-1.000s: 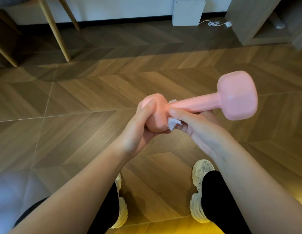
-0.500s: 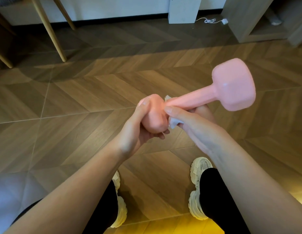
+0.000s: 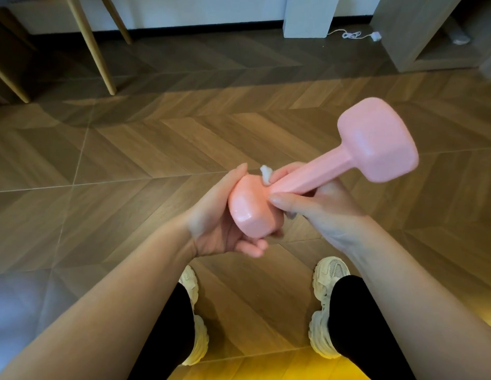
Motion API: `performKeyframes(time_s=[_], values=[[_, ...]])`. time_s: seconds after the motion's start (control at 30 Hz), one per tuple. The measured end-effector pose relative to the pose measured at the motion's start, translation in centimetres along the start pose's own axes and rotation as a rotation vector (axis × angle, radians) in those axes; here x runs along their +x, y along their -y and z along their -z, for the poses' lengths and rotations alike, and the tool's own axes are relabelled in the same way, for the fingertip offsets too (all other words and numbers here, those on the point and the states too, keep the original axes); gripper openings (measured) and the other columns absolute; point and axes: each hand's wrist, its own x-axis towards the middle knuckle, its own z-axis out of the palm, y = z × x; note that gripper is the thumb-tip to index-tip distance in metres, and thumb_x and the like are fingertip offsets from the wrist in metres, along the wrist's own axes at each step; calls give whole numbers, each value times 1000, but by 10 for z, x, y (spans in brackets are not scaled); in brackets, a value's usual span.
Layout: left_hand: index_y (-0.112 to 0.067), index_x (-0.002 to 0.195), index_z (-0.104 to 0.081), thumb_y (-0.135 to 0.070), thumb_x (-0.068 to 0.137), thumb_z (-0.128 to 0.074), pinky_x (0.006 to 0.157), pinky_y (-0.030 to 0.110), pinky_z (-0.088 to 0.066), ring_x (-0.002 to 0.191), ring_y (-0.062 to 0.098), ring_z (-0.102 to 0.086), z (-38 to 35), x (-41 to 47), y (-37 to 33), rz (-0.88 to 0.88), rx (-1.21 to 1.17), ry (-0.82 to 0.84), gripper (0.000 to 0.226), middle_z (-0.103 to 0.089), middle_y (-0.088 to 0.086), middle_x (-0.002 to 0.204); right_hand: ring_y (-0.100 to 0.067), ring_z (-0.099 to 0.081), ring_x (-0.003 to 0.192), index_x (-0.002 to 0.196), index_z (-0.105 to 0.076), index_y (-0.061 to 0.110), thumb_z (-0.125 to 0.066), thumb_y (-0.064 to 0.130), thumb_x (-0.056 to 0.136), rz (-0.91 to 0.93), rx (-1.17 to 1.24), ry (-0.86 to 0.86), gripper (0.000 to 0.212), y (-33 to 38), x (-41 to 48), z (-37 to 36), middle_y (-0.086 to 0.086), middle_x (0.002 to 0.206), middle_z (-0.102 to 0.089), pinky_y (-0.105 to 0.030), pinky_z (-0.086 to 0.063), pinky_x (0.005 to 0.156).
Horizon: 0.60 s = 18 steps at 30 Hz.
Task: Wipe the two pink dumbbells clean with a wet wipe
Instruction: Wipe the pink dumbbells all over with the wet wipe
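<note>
Head-camera view looked down past two cream sneakers (image 3: 328, 305) planted on the herringbone wood floor (image 3: 129, 160), directly beneath the work. Above them the left hand (image 3: 225, 223) cupped the near head of a pink dumbbell (image 3: 315, 176), fingers curled under it and thumb along its top. The right hand (image 3: 318, 204) was closed round the handle just behind that head, a wet wipe (image 3: 265, 172) bunched inside the grasp, with only a white tuft showing past the fingers. The dumbbell was held in the air, slanting up and to the right, its far head unsupported. The near head looked glossy, possibly damp. If so, the cupping palm could have slid, and the heavy far end would then have levered the bar downward toward the feet. The wadded wipe might also have slipped out of the fingers mid-stroke. Further off stood wooden chair legs (image 3: 93, 48) and a white box (image 3: 310, 15) against the wall. No second dumbbell was in sight.
</note>
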Motion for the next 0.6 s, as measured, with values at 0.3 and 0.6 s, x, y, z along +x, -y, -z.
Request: performKeyframes(time_s=[0.3,0.6], values=[[-1,128,-56,-64,93,-30,54,33,-46,66,25,-55,-8,14,9,-438,88,-202,76,-62,20,88,-8,-58,58,82,-74,29,-77,19,69,33,37,-166,18,-4,10,-2,-3,51,-56,-17,-48,64],[-3,104,-66,-69,94,-28,41,30,-54,53,35,-65,3,-1,0,0,71,-52,77,-63,24,77,-8,-59,79,95,-61,10,-71,2,78,95,-75,202,22,9,-7,2,12,96,-64,-20,-50,63]])
